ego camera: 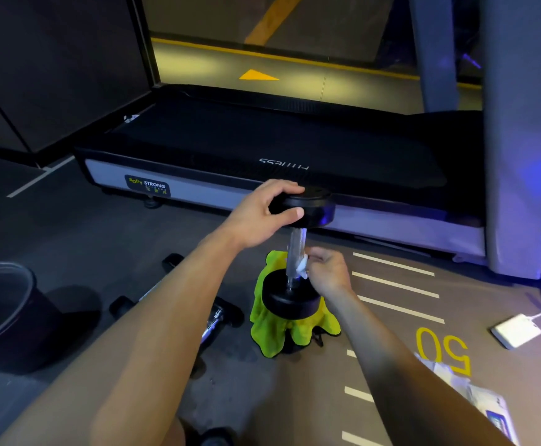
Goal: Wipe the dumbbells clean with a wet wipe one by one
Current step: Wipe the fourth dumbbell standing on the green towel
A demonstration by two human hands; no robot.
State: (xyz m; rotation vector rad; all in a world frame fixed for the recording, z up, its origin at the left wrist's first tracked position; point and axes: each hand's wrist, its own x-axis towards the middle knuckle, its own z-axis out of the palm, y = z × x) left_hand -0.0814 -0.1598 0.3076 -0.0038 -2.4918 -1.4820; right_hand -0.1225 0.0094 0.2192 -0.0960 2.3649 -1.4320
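A black dumbbell stands upright on its lower head, resting on a bright green cloth on the floor. My left hand grips the rim of its upper head and steadies it. My right hand pinches a small white wet wipe against the lower part of the chrome handle. Two more dumbbells lie on the floor to the left, one with a chrome handle, partly hidden behind my left forearm.
A treadmill runs across the floor right behind the dumbbell. A dark round bin stands at the left. A white charger with cable and a wipe packet lie at the right.
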